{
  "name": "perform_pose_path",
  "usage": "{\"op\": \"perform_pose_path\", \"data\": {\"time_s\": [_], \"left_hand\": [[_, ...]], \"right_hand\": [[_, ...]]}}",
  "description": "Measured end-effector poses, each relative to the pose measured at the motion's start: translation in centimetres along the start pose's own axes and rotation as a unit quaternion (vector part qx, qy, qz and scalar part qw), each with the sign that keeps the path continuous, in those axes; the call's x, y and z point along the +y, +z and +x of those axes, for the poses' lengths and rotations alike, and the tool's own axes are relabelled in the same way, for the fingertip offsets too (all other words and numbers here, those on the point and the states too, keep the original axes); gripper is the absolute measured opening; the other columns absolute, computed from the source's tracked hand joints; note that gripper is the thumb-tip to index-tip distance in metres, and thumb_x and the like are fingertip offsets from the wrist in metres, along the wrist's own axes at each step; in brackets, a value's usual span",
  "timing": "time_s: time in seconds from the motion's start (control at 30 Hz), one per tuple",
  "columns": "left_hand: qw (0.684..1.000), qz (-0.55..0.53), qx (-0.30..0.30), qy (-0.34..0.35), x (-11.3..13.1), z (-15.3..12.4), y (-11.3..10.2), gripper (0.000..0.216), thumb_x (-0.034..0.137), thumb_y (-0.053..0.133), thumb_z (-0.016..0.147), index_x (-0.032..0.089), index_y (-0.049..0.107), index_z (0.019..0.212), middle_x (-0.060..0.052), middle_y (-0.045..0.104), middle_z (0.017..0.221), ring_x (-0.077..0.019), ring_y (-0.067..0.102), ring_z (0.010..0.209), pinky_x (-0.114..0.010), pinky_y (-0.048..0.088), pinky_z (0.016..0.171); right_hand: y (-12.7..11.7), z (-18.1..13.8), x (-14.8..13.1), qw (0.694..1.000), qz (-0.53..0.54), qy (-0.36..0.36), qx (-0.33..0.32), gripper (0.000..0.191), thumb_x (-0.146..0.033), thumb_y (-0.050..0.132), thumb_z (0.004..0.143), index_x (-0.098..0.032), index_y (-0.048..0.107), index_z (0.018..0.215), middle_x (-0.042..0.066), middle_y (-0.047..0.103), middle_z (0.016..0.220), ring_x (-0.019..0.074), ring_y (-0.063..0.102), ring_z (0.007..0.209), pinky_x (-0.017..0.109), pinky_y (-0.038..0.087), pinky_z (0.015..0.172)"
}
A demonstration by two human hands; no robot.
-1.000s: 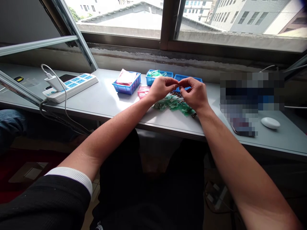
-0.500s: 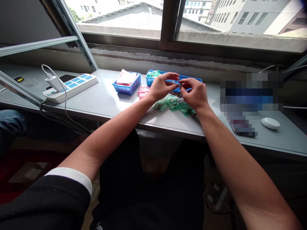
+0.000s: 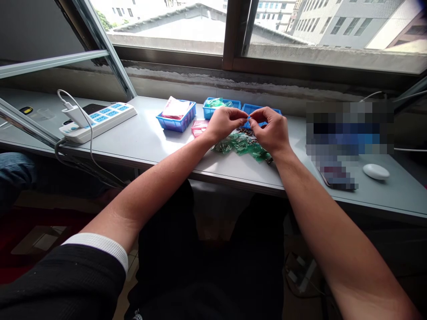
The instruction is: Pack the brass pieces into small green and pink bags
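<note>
My left hand (image 3: 224,123) and my right hand (image 3: 271,130) meet fingertip to fingertip above a pile of small green packets (image 3: 243,146) on the grey table (image 3: 147,138). Both pinch one tiny item between them; it is too small to make out. Behind my hands stand three blue trays: the left tray (image 3: 176,121) holds pink packets, the middle tray (image 3: 213,106) holds green ones, and the right tray (image 3: 258,109) is mostly hidden by my hands. A few pink packets (image 3: 199,127) lie loose by my left wrist.
A white power strip (image 3: 100,119) with a plugged-in charger and cable sits at the left. A white oval mouse-like object (image 3: 376,171) lies at the right, next to a blurred patch. A window sill and wall run behind the table.
My left fingers spread apart half a second ago and have now closed back onto the small item; both hands stay in the same spot above the green packets.
</note>
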State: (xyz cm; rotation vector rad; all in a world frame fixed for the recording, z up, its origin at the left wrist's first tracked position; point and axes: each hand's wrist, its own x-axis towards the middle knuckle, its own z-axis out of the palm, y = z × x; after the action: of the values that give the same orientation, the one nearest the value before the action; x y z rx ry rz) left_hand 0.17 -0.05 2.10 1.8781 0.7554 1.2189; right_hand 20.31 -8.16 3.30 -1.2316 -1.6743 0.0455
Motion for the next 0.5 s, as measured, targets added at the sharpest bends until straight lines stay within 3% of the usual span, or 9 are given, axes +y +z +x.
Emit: {"op": "perform_pose_path", "data": {"time_s": [0.23, 0.4, 0.5], "left_hand": [[1.0, 0.003, 0.0, 0.002, 0.4, -0.1, 0.3, 0.021, 0.006, 0.097, 0.093, 0.022, 0.103, 0.106, -0.009, 0.101, 0.114, -0.0267, 0.095, 0.108, -0.046, 0.079, 0.111], [0.999, 0.008, -0.004, 0.03, -0.2, 0.0, 0.3, 0.027, 0.002, 0.088, 0.093, 0.019, 0.102, 0.11, -0.01, 0.101, 0.117, -0.0253, 0.096, 0.109, -0.044, 0.079, 0.11], [0.999, -0.026, -0.013, 0.036, -0.9, 0.4, 0.4, 0.029, 0.005, 0.091, 0.094, 0.018, 0.099, 0.119, -0.01, 0.1, 0.121, -0.0257, 0.096, 0.116, -0.045, 0.079, 0.116]], "right_hand": [[0.0, 0.0, 0.0, 1.0, 0.006, -0.003, -0.004, 0.018, -0.014, 0.078, 0.096, -0.032, 0.08, 0.095, 0.005, 0.094, 0.104, 0.0297, 0.089, 0.096, 0.053, 0.079, 0.098], [0.3, 0.0, 0.5, 1.0, -0.005, -0.013, 0.002, 0.024, -0.007, 0.075, 0.089, -0.031, 0.078, 0.093, 0.006, 0.092, 0.105, 0.0295, 0.088, 0.098, 0.051, 0.079, 0.097], [0.4, 0.0, 0.9, 1.0, -0.002, -0.004, 0.001, 0.027, -0.008, 0.075, 0.089, -0.031, 0.08, 0.102, 0.004, 0.091, 0.101, 0.0286, 0.088, 0.096, 0.051, 0.078, 0.097]]}}
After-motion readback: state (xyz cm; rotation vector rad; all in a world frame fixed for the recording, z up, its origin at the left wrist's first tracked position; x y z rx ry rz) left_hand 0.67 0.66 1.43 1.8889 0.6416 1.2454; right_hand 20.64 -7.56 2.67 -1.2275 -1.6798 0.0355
